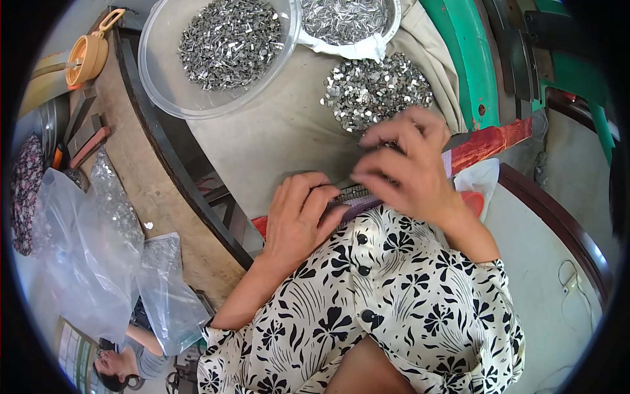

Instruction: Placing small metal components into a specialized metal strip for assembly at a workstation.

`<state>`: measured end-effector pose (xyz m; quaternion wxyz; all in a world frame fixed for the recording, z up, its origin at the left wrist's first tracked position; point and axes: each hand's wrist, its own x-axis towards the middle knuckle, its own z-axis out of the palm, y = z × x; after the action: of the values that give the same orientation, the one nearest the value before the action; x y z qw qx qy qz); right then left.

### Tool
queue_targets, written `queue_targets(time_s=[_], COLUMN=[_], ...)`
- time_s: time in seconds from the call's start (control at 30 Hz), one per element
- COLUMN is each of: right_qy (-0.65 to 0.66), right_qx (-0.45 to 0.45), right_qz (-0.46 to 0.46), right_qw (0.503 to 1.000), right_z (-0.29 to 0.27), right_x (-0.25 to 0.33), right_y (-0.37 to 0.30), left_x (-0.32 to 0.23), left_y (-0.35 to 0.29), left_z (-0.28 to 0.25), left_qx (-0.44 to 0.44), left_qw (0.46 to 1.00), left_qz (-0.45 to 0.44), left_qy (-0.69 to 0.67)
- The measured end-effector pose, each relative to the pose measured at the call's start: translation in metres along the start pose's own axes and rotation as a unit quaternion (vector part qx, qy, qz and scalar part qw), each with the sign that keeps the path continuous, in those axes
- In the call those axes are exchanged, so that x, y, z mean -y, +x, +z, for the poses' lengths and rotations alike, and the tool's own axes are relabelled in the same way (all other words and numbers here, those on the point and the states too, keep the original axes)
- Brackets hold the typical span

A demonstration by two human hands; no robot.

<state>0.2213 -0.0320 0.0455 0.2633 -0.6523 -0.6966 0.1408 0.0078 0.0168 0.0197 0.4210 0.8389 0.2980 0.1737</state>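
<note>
Fingers of right hand (pixel 415 167) are spread apart near metal pile (pixel 377 92) at one o'clock; left hand (pixel 294 220) grip beside metal row (pixel 354 195) cannot be determined.

I can't read any words, numbers or signs from here: not on the clear round tub (pixel 161 69) at the upper left, nor on the plastic bags (pixel 85 256) at the lower left.

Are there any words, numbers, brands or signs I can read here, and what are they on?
None that I can read.
Clear round tub, green machine frame: no readable lettering.
Pile of metal pieces: too small to tell any marks.
Shirt: just a black leafy pattern.
</note>
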Motion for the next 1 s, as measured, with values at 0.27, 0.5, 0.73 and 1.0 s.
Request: queue_targets(time_s=[0.27,0.5,0.73,1.0], right_qy=[0.004,-0.069,-0.098,-0.101], right_qx=[0.011,-0.022,-0.014,0.002], right_qz=[0.026,0.063,0.025,-0.002], right_qw=[1.0,0.995,0.995,0.995], right_z=[0.009,0.002,-0.003,0.006], right_x=[0.008,-0.009,-0.013,-0.009], right_y=[-0.038,-0.015,-0.005,0.007], left_x=[0.001,0.001,-0.002,-0.006], left_y=[0.004,0.003,0.006,0.008], left_z=[0.001,0.006,0.007,0.007], left_qx=[0.014,-0.001,-0.004,0.009], left_qw=[1.0,0.999,0.999,0.998], left_qz=[0.005,0.018,0.025,0.015], left_qy=[0.009,0.026,0.038,0.061])
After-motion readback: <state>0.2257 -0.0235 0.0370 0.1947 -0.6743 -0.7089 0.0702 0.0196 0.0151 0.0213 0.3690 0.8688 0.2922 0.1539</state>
